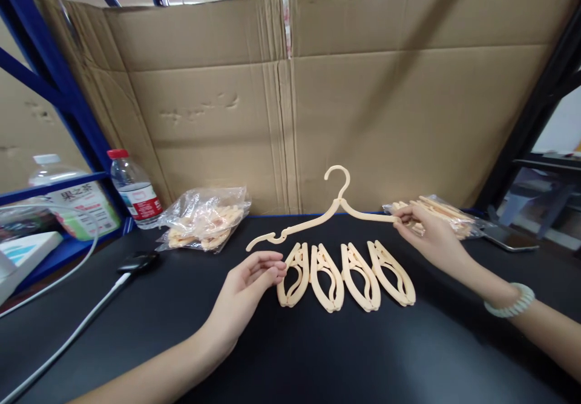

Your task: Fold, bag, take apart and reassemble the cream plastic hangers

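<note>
A cream plastic folding hanger (318,218) is spread out behind the row, its hook pointing up and its left arm bent at a joint. My right hand (424,231) pinches the tip of its right arm between thumb and fingers. Several folded hangers (327,280) of the same kind lie side by side on the black table. My left hand (249,283) is beside the leftmost folded hanger (287,295), fingers loosely bent and thumb a little apart. Its fingertips reach that hanger's edge; whether they touch it I cannot tell. The spread hanger's left end is just beyond this hand.
Clear bags of hanger parts lie at the back left (204,225) and the back right (447,213), near a phone (511,237). A red-capped bottle (136,192), a white cable (68,331) and a blue frame (59,89) are leftward. Cardboard (218,120) walls the back.
</note>
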Motion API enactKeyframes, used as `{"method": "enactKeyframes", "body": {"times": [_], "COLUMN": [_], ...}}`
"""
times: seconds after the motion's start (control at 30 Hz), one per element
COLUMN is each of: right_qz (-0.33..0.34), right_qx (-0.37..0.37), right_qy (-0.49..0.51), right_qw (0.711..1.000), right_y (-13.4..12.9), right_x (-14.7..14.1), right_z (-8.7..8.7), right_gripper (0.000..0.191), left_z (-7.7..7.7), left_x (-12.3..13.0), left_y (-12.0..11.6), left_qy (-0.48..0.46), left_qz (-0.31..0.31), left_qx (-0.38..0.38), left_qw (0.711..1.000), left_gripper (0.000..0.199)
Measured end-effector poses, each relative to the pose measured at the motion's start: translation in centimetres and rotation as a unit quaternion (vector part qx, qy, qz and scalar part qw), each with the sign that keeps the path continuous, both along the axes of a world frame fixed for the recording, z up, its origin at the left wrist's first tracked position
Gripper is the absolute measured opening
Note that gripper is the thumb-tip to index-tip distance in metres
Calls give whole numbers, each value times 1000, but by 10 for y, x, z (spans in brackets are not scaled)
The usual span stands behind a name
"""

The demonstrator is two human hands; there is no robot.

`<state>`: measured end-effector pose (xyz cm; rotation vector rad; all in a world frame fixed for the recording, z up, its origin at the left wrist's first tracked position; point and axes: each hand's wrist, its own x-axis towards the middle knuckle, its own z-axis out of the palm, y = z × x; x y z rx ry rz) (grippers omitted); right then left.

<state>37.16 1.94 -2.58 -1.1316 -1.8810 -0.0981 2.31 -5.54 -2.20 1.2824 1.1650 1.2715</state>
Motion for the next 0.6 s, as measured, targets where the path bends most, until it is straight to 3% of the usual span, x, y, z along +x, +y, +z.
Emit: {"method": "enactKeyframes", "body": {"times": [0.23,0.6], "right_qz": [-57,19], "right_qx": [22,10], "right_qy": [-2,-45], "right_qw": [998,999], "right_y": [-17,-27], "right_x": [7,-10], "right_z": [16,13], "right_gripper": [19,9], "left_z": [1,4], "left_x": [-1,0], "left_y": [-1,-5], "left_qy": [-28,21], "left_qz": [13,-5], "left_qx": [-5,55], "left_qw": [999,998], "left_gripper": [44,73]}}
